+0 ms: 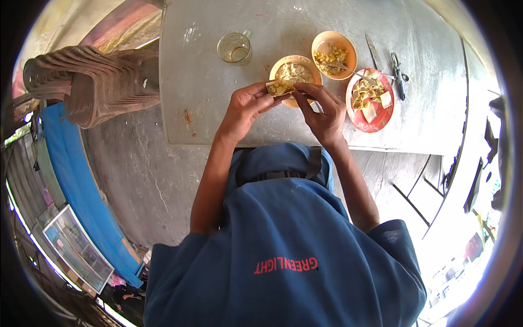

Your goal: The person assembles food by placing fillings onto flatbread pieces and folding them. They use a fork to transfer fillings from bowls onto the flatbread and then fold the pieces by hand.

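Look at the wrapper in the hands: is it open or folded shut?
Open: the wrapper between the left hand and right hand shows yellow filling uncovered on top.

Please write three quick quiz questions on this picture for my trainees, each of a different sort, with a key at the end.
1. What do the left hand and right hand hold between them?
A) a knife
B) a filled wrapper
C) a bottle

2. True or false: the black-handled scissors lie to the right of the glass mug in the picture.

3. How many bowls stand on the grey table?

Key
1. B, a filled wrapper
2. True
3. Two
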